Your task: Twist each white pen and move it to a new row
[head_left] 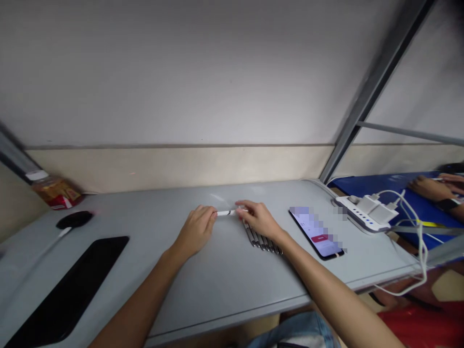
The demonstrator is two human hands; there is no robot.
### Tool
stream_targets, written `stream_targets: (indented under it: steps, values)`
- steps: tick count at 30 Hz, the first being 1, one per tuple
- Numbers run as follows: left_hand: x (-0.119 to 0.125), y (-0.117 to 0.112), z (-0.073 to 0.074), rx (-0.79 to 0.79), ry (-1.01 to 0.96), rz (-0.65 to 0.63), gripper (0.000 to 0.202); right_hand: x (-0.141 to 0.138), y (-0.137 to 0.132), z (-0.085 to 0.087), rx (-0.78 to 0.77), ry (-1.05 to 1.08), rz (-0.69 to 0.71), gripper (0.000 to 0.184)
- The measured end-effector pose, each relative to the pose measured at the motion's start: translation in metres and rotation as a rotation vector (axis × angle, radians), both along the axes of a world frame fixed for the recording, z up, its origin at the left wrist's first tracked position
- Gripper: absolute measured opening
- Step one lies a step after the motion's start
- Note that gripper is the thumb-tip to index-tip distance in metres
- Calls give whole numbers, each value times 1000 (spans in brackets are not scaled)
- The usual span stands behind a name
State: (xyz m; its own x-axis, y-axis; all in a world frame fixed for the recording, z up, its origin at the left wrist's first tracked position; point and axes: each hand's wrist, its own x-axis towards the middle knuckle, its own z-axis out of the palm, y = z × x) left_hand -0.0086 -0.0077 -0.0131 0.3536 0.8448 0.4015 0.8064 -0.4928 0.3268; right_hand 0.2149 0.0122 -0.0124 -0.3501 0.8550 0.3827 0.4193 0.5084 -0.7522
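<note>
A slim white pen with a dark band lies level between my two hands, just over the grey desk. My left hand is closed round its left end. At its right end, the fingers of my right hand pinch the pen's tip; my fingers partly hide that end. Several grey and dark pens lie side by side on the desk beneath my right hand and wrist, their upper ends covered by the hand.
Right of my hands lie a lit phone and a white power strip with plugs and cables. At left are a bottle, a black round object with a cable, and a dark flat slab. Another person's hand is at far right.
</note>
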Motion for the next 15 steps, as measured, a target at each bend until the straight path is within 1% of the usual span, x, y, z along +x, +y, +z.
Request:
stream_targets:
  steps: [2,3,4,5,6,7,10,11,13,15]
  values:
    - [1,-1,1,4,14,-8,29,0,1,0,-16,-14,-19,28]
    - [1,-2,2,5,22,-6,29,1,2,0,7,5,-15,26]
    - [1,-2,2,6,30,-2,28,1,2,0,39,43,-8,17]
    - [1,-2,2,5,35,4,27,1,3,0,66,86,-2,15]
    - [1,-2,2,5,35,9,26,2,4,0,75,117,0,24]
    - [1,-2,2,5,31,11,24,2,5,0,64,124,-6,27]
    - [-1,-1,-1,7,24,7,22,4,6,-2,-19,46,-16,22]
    - [-1,0,-2,6,27,7,21,4,6,-2,-22,28,-8,21]
    - [-2,1,-3,1,35,6,22,4,6,-1,23,40,5,14]
    - [-2,2,-4,-1,38,4,22,4,4,0,50,59,15,25]
